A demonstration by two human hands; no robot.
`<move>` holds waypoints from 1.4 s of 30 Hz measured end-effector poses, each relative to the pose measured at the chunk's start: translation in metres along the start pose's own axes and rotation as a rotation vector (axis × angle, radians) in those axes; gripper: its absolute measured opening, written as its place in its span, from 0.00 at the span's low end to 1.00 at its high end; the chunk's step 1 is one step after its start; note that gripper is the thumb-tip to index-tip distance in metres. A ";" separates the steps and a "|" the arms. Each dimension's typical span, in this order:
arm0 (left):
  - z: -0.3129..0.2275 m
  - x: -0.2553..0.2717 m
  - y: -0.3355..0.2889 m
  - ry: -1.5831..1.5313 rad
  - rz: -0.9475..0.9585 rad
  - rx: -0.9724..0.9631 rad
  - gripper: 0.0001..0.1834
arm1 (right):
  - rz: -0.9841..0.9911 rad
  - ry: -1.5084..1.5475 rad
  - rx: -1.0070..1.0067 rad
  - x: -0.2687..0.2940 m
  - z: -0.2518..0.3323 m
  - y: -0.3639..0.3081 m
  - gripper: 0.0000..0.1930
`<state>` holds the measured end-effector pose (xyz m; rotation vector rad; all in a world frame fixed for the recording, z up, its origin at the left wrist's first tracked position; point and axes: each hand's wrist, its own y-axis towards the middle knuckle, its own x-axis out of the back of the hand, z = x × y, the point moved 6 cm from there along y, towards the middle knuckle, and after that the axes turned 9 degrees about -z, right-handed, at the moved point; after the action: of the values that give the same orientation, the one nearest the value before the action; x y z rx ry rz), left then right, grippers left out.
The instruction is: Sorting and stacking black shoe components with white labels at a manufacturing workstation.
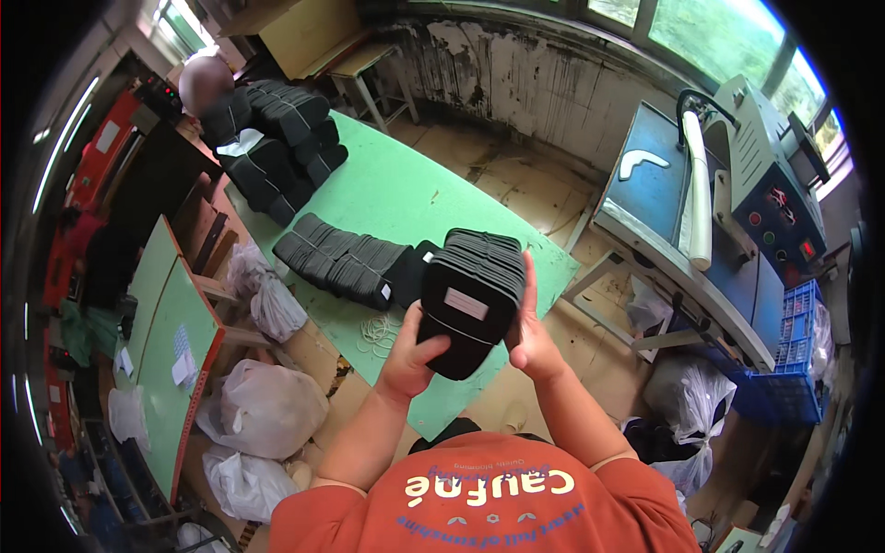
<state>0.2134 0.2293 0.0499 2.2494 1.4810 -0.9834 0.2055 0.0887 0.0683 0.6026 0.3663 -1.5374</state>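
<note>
Left hand and right hand pinch the black stack between them, above the near end of the green table! Should either palm slacken, its thin layers could fan out and spill.

Stained wall — bright windows above

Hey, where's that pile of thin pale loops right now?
In the head view, the pale loops lie on the green table, just left of your left hand, nearer you than the row of black pieces.
</note>
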 end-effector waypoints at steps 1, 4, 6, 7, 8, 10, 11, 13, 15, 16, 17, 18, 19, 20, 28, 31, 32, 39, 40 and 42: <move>0.009 -0.009 0.000 0.204 -0.043 -0.031 0.31 | -0.056 -0.022 -0.041 0.005 0.015 -0.010 0.78; 0.037 -0.039 -0.001 0.460 -0.130 0.012 0.34 | -0.214 -0.250 0.022 0.041 0.042 -0.025 0.64; 0.026 -0.065 -0.011 1.041 -0.309 -0.581 0.34 | -0.354 -0.271 0.000 0.069 0.049 -0.031 0.53; 0.013 -0.095 -0.021 1.371 -0.295 -0.996 0.32 | -0.407 -0.187 -0.045 0.081 0.049 -0.036 0.52; 0.020 -0.113 -0.024 1.499 -0.157 -1.139 0.24 | -0.459 -0.102 -0.090 0.091 0.047 -0.042 0.51; 0.049 -0.131 -0.015 1.649 0.065 -0.989 0.17 | -0.476 -0.069 -0.051 0.109 0.037 -0.056 0.49; 0.058 -0.134 -0.012 1.669 0.109 -0.907 0.10 | -0.486 -0.078 -0.063 0.115 0.035 -0.061 0.48; 0.080 -0.134 -0.019 1.668 0.343 -0.858 0.08 | -0.535 -0.007 -0.123 0.125 0.025 -0.066 0.47; 0.118 -0.126 -0.036 1.682 0.808 -0.624 0.08 | -0.550 0.077 -0.232 0.158 0.007 -0.068 0.38; 0.139 -0.113 -0.050 1.708 1.033 -0.426 0.09 | -0.521 0.178 -0.294 0.182 -0.009 -0.069 0.34; 0.141 -0.094 -0.055 1.748 1.014 -0.228 0.11 | -0.496 0.444 -0.469 0.177 -0.017 -0.070 0.25; 0.139 -0.071 -0.061 1.779 0.989 -0.030 0.12 | -0.567 0.492 -0.481 0.177 -0.022 -0.068 0.22; 0.134 -0.047 -0.058 1.796 0.826 0.097 0.14 | -0.610 0.426 -0.445 0.183 -0.029 -0.067 0.22; 0.128 -0.017 -0.056 1.807 0.658 0.224 0.16 | -0.649 0.363 -0.411 0.187 -0.042 -0.065 0.22; 0.066 0.125 -0.070 0.866 -0.433 0.347 0.02 | -0.837 0.289 -0.438 0.111 -0.143 -0.054 0.37; 0.063 0.116 -0.073 0.563 -0.345 0.359 0.05 | -0.817 0.241 -0.464 0.112 -0.153 -0.058 0.37; 0.062 0.110 -0.073 0.564 -0.323 0.367 0.05 | -0.776 0.276 -0.489 0.109 -0.146 -0.057 0.38; 0.057 0.048 -0.066 0.174 -0.030 0.313 0.16 | -1.073 0.441 -0.456 0.315 -0.078 -0.100 0.34; 0.056 0.043 -0.065 0.182 -0.033 0.311 0.16 | -1.319 0.721 -0.231 0.358 -0.049 -0.101 0.32; 0.056 0.023 -0.064 0.071 -0.057 0.348 0.20 | -1.529 0.705 0.016 0.420 0.012 -0.126 0.33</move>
<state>0.1402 0.2422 0.0016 2.5127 1.5079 -1.2772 0.0884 -0.2521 -0.1814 0.9384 1.6157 -2.7012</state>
